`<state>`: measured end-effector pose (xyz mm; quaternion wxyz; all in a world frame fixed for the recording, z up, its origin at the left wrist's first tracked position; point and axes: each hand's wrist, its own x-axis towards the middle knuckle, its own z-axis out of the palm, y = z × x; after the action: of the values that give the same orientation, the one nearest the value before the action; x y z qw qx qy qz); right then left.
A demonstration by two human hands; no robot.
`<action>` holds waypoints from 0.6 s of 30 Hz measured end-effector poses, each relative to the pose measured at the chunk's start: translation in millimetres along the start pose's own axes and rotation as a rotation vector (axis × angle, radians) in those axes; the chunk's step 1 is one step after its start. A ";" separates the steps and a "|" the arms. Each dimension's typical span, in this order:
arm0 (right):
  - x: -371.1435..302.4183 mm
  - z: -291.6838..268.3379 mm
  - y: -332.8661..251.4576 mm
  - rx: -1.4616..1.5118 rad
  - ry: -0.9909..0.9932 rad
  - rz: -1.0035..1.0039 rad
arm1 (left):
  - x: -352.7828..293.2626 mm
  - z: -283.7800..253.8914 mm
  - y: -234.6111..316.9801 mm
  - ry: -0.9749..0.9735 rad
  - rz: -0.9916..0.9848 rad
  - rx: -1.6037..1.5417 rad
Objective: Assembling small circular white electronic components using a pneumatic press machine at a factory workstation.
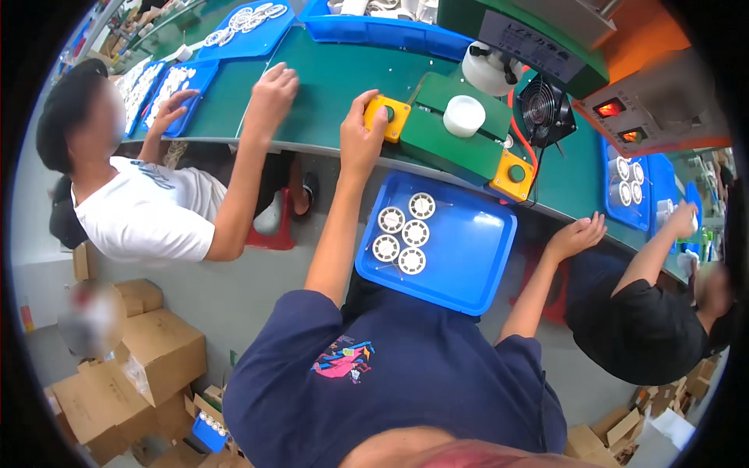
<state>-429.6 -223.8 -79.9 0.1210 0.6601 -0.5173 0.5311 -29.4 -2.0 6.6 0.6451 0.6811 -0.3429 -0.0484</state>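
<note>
A: Where were the hands?
B: Left hand [362, 139] curled at the yellow button box [400, 121], grip unclear; right hand [576, 236] half-open, empty, right of the blue tray [468, 234].
A: The workpieces?
B: One white round piece [464, 115] sat on the green block [449, 154]; five white wheels [422, 205] lay in the tray's left half.
A: Risk?
B: Tray seemed lap-borne; shifting legs might have spilled them.
</note>
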 end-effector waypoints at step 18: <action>2.4 2.9 1.9 -0.022 0.076 -0.051 | -1.4 -52.5 -51.5 0.393 0.178 0.717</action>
<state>-429.7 -227.9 -79.9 0.1614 0.6509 -0.5013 0.5469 17.1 39.6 -32.3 0.4220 0.8265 -0.2660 0.2609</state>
